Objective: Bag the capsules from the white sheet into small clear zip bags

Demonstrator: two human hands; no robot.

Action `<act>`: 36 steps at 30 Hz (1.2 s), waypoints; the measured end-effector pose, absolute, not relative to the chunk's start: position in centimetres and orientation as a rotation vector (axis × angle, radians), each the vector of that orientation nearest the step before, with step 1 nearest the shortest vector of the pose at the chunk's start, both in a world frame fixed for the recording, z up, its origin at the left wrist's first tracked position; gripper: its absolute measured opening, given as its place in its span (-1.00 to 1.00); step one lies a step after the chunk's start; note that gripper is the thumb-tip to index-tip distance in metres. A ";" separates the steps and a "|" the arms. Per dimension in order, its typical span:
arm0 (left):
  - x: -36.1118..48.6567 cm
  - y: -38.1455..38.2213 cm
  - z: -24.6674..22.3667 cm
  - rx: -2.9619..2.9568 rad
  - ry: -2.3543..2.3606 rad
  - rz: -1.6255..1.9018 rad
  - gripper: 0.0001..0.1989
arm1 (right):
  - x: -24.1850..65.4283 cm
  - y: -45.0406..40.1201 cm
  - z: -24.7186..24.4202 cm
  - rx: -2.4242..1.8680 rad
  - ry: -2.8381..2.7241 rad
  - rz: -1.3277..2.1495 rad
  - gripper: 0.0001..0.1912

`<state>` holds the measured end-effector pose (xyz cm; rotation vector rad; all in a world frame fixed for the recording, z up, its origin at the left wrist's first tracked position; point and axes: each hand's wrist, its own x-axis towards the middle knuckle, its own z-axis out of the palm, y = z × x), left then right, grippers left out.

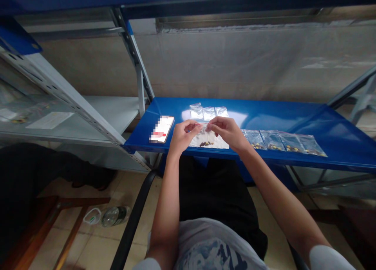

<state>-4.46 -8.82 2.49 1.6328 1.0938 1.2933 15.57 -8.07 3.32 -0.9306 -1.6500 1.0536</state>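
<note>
Over the front of the blue shelf, my left hand [185, 133] and my right hand [225, 132] pinch the top edge of a small clear zip bag [202, 124] with a red line along it. The fingers of both hands are closed on that edge. Whether the bag holds anything cannot be made out. Beneath it lies a white sheet [221, 143] bearing a little row of brown and yellow pieces [206, 144]. Three flat clear zip bags [208, 113] rest behind my hands. To the right, several zip bags [276, 140] with yellow and brown pieces form a row.
A phone [163, 129] with a partly blurred screen lies left on the blue shelf [293, 115]. Metal uprights [136, 54] and an upper shelf frame the space. A plastic bottle [113, 216] lies on the floor near a wooden stool. Someone's dark-clothed leg shows at left.
</note>
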 end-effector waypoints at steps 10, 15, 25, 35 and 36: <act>-4.3 -8.8 2.4 1.690 1.097 1.273 -0.71 | 15.6 -8.7 4.4 -0.967 -1.709 1.084 -0.70; -4.4 -8.8 2.5 1.730 1.116 1.267 -0.74 | 15.5 -8.3 3.7 -0.963 -1.706 1.094 -0.70; -3.8 -8.6 1.9 1.758 1.127 1.285 -0.75 | 15.8 -7.7 2.7 -0.939 -1.668 1.025 -0.78; -3.4 -8.5 2.4 1.633 1.222 1.381 -0.72 | 14.1 -6.5 1.7 -0.884 -1.514 1.146 -0.59; -3.5 -8.4 2.3 1.622 1.229 1.388 -0.73 | 14.0 -6.5 1.7 -0.879 -1.506 1.162 -0.59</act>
